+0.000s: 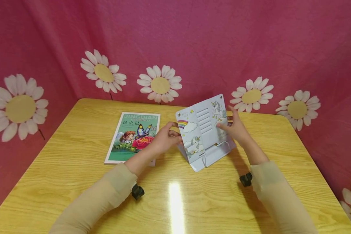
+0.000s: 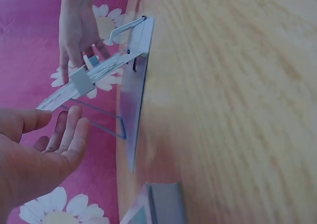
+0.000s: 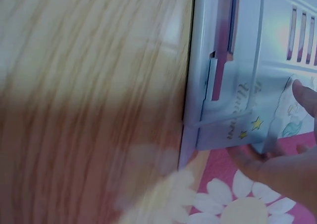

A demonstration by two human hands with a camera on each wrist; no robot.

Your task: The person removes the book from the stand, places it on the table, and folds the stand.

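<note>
A white metal book stand (image 1: 206, 117) with unicorn and rainbow prints stands tilted back on the table. At its right side, my right hand (image 1: 234, 128) grips the panel, the thumb (image 3: 303, 95) on the printed front and other fingers behind. Beside the left edge is my left hand (image 1: 165, 138); its loosely bent fingers (image 2: 74, 130) are behind the panel, with the thumb close to the edge. Whether the left hand touches the panel is unclear. A wire support (image 2: 106, 127) links the panel's back and the base plate (image 2: 132, 110). Front wire holders (image 1: 204, 160) sit at the ledge.
A green-covered children's book (image 1: 131, 138) lies on the wooden table (image 1: 76, 175), left of the stand and partly behind my left forearm. A pink curtain (image 1: 193, 39) with daisies hangs along the table's back and sides.
</note>
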